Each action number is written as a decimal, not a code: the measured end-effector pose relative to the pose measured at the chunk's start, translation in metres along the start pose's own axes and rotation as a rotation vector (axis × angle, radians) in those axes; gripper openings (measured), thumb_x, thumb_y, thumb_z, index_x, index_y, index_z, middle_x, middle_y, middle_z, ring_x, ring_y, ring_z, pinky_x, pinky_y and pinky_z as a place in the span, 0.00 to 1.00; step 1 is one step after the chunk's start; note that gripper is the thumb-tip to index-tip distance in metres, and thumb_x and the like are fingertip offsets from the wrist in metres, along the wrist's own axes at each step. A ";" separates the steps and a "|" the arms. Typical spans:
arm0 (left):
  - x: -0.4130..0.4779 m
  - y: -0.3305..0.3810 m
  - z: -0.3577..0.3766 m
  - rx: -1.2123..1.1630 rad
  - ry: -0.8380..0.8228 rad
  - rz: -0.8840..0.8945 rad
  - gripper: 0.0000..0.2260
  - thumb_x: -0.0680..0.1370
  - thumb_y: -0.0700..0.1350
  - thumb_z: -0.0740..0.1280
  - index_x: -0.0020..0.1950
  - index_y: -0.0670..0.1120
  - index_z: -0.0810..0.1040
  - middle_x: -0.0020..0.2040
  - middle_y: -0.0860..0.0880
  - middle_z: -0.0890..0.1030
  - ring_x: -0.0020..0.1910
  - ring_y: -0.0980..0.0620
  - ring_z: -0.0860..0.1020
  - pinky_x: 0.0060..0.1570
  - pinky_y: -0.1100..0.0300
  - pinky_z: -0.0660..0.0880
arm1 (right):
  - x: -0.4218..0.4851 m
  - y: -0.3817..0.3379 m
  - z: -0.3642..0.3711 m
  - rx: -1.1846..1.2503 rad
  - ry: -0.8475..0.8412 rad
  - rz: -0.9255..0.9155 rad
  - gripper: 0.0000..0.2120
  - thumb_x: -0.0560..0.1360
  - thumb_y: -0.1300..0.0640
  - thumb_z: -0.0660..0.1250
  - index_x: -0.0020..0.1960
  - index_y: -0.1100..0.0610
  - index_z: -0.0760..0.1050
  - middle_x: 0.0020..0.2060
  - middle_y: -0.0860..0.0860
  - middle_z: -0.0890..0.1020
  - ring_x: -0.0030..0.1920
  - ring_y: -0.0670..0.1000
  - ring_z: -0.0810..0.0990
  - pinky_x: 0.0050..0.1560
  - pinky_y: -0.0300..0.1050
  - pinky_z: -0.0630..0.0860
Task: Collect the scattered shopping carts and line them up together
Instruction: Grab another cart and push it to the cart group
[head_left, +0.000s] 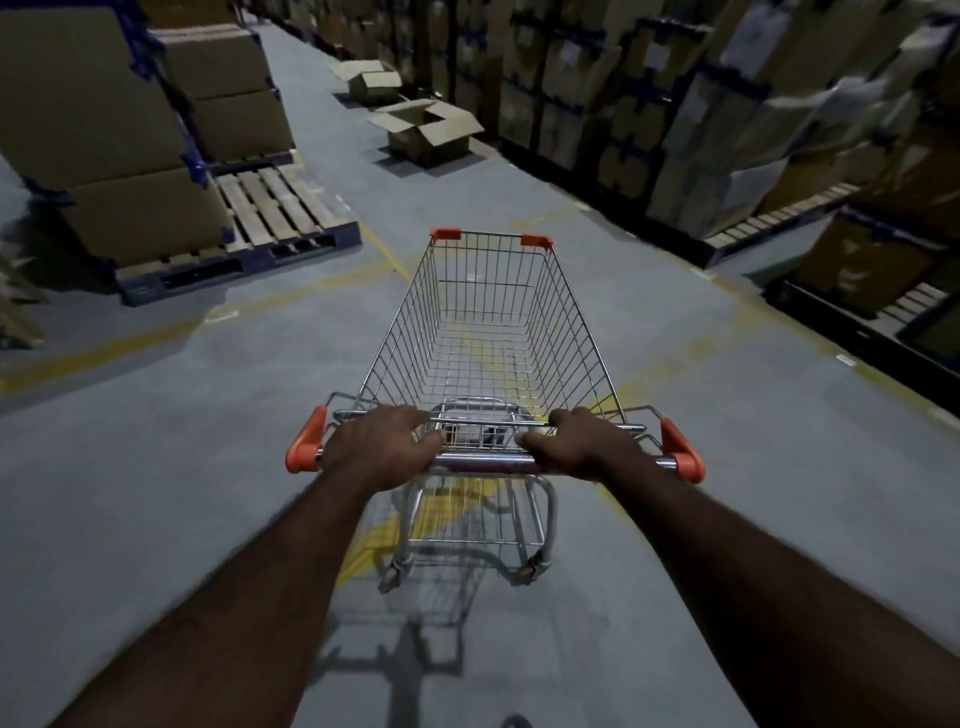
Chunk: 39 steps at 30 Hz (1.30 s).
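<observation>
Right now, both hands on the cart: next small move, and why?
Probably push the shopping cart forward, easing left of the open cardboard box ahead: left hand and right hand both grip the handle, and no other cart is in view.

The grey concrete floor (156, 441), crossed by worn yellow painted lines (130, 343), carries a silver wire shopping cart (488, 322) at centre, a blue-edged wooden pallet (270, 213) with stacked cartons at left, and two open brown cardboard boxes (428, 130) farther ahead.
</observation>
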<state>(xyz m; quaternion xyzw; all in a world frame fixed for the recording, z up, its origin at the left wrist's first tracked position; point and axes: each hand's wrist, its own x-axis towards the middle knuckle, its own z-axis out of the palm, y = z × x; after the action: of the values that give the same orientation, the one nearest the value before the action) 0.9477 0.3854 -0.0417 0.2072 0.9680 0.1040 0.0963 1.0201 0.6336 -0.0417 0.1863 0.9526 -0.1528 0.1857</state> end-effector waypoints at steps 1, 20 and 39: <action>0.008 0.006 0.001 -0.009 -0.002 0.007 0.26 0.79 0.67 0.57 0.72 0.56 0.73 0.70 0.51 0.76 0.67 0.47 0.74 0.61 0.49 0.71 | 0.003 0.006 -0.004 0.003 0.001 0.016 0.43 0.71 0.24 0.55 0.73 0.54 0.71 0.69 0.60 0.73 0.67 0.62 0.74 0.64 0.57 0.74; 0.131 0.092 0.012 0.036 -0.114 0.370 0.37 0.68 0.73 0.49 0.71 0.59 0.73 0.70 0.52 0.76 0.67 0.47 0.75 0.61 0.48 0.73 | -0.004 0.084 -0.023 0.169 0.106 0.381 0.43 0.74 0.25 0.56 0.77 0.54 0.65 0.75 0.59 0.69 0.72 0.62 0.71 0.68 0.60 0.71; 0.162 0.224 0.044 0.123 -0.198 0.914 0.35 0.70 0.72 0.50 0.70 0.59 0.74 0.69 0.53 0.77 0.65 0.48 0.77 0.57 0.51 0.73 | -0.089 0.134 0.006 0.375 0.245 0.873 0.44 0.75 0.25 0.53 0.79 0.54 0.63 0.75 0.59 0.68 0.72 0.63 0.70 0.67 0.61 0.71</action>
<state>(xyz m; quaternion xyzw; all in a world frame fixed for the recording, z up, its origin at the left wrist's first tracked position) 0.8979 0.6611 -0.0533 0.6265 0.7680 0.0579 0.1199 1.1540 0.7236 -0.0400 0.6151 0.7565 -0.2064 0.0823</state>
